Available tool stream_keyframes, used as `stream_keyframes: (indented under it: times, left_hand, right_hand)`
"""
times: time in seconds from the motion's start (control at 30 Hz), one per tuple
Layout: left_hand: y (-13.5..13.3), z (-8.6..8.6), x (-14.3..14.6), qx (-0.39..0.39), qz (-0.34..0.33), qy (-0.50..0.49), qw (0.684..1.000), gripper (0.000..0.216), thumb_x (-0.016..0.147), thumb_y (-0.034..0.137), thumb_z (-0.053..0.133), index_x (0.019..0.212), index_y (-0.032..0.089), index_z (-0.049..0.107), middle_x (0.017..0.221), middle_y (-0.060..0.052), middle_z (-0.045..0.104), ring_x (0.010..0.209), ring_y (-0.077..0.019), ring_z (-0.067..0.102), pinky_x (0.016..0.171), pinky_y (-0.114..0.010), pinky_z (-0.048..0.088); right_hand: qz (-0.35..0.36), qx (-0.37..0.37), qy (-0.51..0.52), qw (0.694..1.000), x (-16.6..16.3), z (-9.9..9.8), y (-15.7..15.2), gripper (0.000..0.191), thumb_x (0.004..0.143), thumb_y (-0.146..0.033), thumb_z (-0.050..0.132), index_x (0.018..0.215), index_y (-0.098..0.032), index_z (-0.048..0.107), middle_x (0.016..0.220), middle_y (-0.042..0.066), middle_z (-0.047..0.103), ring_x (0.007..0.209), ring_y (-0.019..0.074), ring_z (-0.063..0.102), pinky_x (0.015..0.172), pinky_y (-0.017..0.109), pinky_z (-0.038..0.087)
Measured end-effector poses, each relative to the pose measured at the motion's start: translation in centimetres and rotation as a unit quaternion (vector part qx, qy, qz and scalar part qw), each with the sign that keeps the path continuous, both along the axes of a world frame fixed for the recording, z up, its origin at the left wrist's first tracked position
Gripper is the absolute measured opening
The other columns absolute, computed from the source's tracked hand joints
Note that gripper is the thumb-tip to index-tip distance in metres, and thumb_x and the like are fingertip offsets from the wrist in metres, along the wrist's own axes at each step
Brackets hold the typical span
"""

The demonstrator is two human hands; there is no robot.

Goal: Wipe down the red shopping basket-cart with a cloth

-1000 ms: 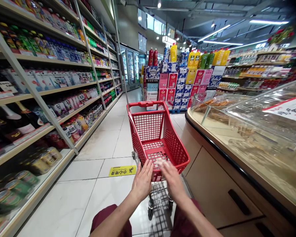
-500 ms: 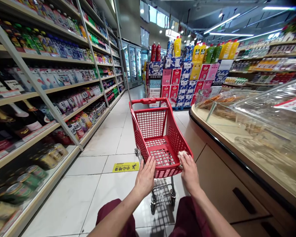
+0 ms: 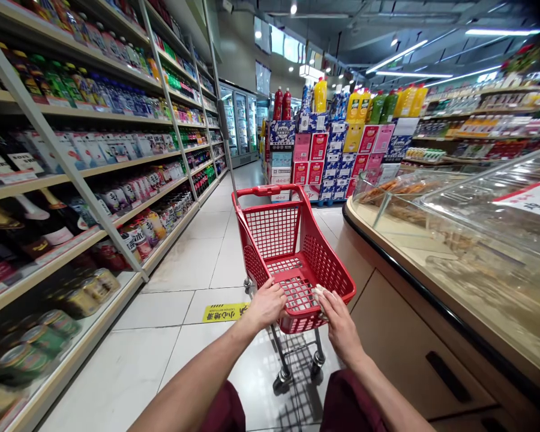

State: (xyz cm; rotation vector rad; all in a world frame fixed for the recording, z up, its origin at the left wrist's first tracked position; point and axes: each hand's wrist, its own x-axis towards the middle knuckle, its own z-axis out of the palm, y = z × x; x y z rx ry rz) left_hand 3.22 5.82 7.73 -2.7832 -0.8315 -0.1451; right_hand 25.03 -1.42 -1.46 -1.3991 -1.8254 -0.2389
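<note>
A red plastic shopping cart (image 3: 326,264) with a grid basket stands in front of me, nothing lying in it. My left hand (image 3: 269,303) is closed over the left corner of the basket's near rim. In my right hand (image 3: 337,321) is a crumpled whitish cloth (image 3: 319,293), pressed to the near rim towards its right side. The fingers lie over the cloth and cover part of it. Below the basket, grey metal legs end in black caster wheels (image 3: 282,381) on the floor.
Drink shelves (image 3: 117,165) line the left side. A glass-fronted food counter (image 3: 387,240) with drawers stands close on the right. Stacked drink cartons (image 3: 317,159) rise beyond the cart. A yellow wet-floor sticker (image 3: 225,312) lies on the white tiles.
My left hand has gone from lying flat to gripping the rim. My right hand has slid the cloth leftward along the near rim. The cart's near end has turned slightly right.
</note>
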Motion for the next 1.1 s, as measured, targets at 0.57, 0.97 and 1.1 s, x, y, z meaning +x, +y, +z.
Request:
stream_keyframes:
  times: [0.57, 0.97, 1.1]
  left_hand:
    - [2.2, 1.3, -1.6, 0.034, 0.198, -0.06, 0.978, 0.056, 0.083, 0.039, 0.042, 0.133, 0.015, 0.034, 0.14, -0.01, 0.034, 0.132, -0.0252, 0.022, 0.107, -0.051, 0.011]
    - [-0.9, 1.2, 0.2, -0.01, 0.174, -0.055, 0.983, 0.066, 0.079, 0.042, 0.045, 0.136, 0.012, 0.027, 0.145, -0.008, 0.025, 0.135, -0.0234, 0.011, 0.11, -0.046, 0.009]
    - [-1.6, 1.6, 0.8, -0.03, 0.168, -0.049, 0.984, 0.067, 0.078, 0.039, 0.045, 0.136, 0.011, 0.027, 0.146, -0.007, 0.022, 0.135, -0.023, 0.009, 0.11, -0.046, 0.009]
  right_hand:
    - [-0.153, -0.099, 0.092, 0.979, 10.0, -0.6, 1.9, 0.054, 0.066, -0.007, 0.034, 0.112, -0.018, 0.06, 0.122, 0.007, 0.055, 0.112, 0.0213, 0.051, 0.095, 0.041, 0.042]
    - [-0.128, -0.064, 0.049, 0.989, 2.6, 3.2, 3.1, 0.053, 0.07, -0.002, 0.034, 0.115, -0.02, 0.058, 0.122, 0.006, 0.055, 0.123, 0.0205, 0.039, 0.104, 0.045, 0.031]
    - [-0.153, -0.034, 0.055, 0.986, 2.1, 3.3, 3.7, 0.059, 0.07, 0.001, 0.031, 0.122, -0.02, 0.051, 0.128, 0.006, 0.05, 0.124, 0.0193, 0.037, 0.105, 0.045, 0.03]
